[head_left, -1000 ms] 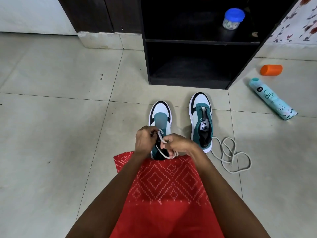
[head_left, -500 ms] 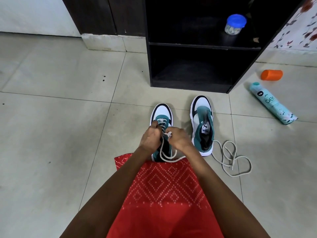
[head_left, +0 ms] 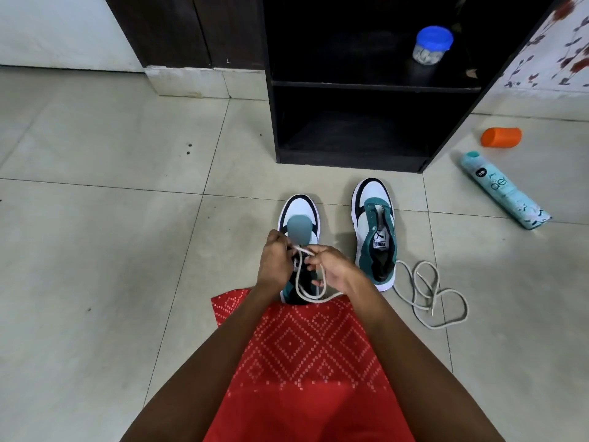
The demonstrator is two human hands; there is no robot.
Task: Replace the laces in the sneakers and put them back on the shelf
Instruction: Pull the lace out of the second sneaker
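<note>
**Lacing the first sneaker: task at an early stage**

Both hands, left hand (head_left: 274, 262) and right hand (head_left: 331, 268), pinch a pale lace (head_left: 310, 293) over the near sneaker (head_left: 299, 218), which sits directly beneath the grip. Right of the grip, the second sneaker (head_left: 376, 231) stands unlaced, its loose lace (head_left: 430, 301) on the floor. Beyond, the shelf (head_left: 350, 154) awaits both.

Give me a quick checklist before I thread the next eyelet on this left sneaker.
1. Lace held by both hands: ok, left hand and right hand pinch it.
2. Left sneaker flat on floor: ok.
3. Lace ends even: cannot tell, hands cover them.
4. Second lace ready beside right sneaker: ok.
5. Right sneaker laced: not ok, eyelets bare.
6. Bottom shelf free: ok.
</note>
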